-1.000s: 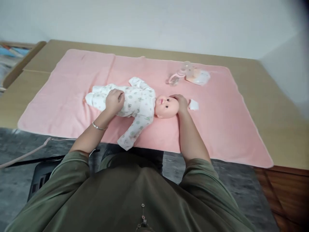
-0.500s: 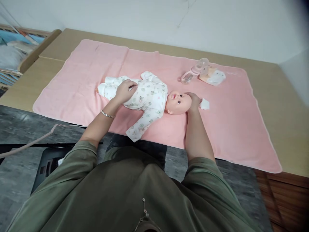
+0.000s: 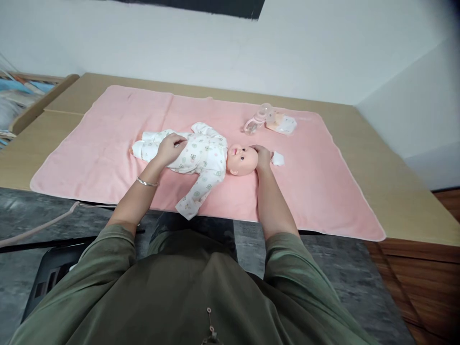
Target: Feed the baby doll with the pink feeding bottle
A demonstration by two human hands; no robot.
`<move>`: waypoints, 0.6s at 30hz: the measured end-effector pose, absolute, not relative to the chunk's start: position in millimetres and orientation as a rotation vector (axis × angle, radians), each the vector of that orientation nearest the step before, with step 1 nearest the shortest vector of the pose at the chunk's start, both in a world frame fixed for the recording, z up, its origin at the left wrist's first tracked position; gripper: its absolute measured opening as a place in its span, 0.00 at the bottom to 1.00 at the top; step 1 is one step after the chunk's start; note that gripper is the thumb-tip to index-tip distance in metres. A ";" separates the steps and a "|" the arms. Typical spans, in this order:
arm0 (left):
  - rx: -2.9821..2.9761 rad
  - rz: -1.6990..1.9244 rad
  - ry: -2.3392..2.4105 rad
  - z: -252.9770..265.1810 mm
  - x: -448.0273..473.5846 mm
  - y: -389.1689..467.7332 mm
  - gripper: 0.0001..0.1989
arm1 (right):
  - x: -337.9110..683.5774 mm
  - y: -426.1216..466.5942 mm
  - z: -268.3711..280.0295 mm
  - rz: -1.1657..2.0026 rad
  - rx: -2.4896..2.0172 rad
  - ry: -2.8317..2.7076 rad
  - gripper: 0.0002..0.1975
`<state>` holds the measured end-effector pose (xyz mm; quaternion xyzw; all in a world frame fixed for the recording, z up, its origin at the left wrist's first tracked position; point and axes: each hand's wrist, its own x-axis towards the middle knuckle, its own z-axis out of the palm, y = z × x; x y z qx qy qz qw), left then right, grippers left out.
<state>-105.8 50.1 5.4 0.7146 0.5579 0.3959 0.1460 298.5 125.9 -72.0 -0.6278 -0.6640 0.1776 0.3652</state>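
A baby doll (image 3: 243,161) lies on its back on a pink blanket (image 3: 309,196), its head to the right and its feet to the left. It wears a white printed sleepsuit (image 3: 206,152); one sleeve points toward me. My left hand (image 3: 170,149) rests on the doll's belly, palm down, fingers loosely bent and apart. At the crown of the head, my right hand (image 3: 262,155) is cupped round it, with part of the fingers hidden. Just right of that hand lies a small white folded piece (image 3: 278,158).
Beyond the doll's head lie a clear baby bottle (image 3: 257,120) and a white and peach packet (image 3: 283,124). The blanket covers much of a wooden table (image 3: 402,191) against a wall. A cot (image 3: 43,103) stands at the left; a pinkish hose (image 3: 46,224) hangs below the table edge.
The view has tilted up and shifted, so the table and doll appear further left and a dark panel shows on the wall. Both hands stay in place on the doll.
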 end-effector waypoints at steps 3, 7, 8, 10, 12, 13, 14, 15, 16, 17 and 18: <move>2.053 1.159 1.592 4.2 -108.3 50.8 0.13 | 297.3 126.3 -71.5 0.526 -1.636 -1.636 0.18; 2.037 1.182 1.576 3.4 -110.5 48.8 0.14 | 295.9 125.2 -69.9 0.608 -1.664 -1.591 0.20; 2.034 1.188 1.569 3.5 -111.1 48.3 0.14 | 295.8 124.9 -69.6 0.613 -1.664 -1.590 0.20; 2.027 1.196 1.559 3.8 -112.8 48.1 0.14 | 296.1 124.9 -69.9 0.620 -1.655 -1.588 0.19; 2.021 1.195 1.551 4.0 -115.1 48.8 0.15 | 297.2 125.7 -71.5 0.633 -1.652 -1.582 0.20; 2.020 1.191 1.549 4.0 -116.2 49.4 0.15 | 297.9 126.2 -72.6 0.642 -1.652 -1.577 0.20; 2.018 1.186 1.548 4.0 -117.2 49.8 0.15 | 298.6 126.7 -73.7 0.651 -1.652 -1.571 0.21; 2.017 1.179 1.549 4.0 -117.9 50.0 0.14 | 299.2 127.0 -74.7 0.659 -1.654 -1.567 0.21; 2.017 1.171 1.553 4.0 -118.3 49.9 0.14 | 299.7 127.1 -75.4 0.666 -1.659 -1.561 0.22; 2.017 1.166 1.559 4.2 -118.3 49.4 0.14 | 300.0 126.8 -75.7 0.673 -1.666 -1.557 0.22; 2.017 1.161 1.566 4.5 -118.1 48.6 0.15 | 300.1 126.1 -75.5 0.682 -1.673 -1.558 0.22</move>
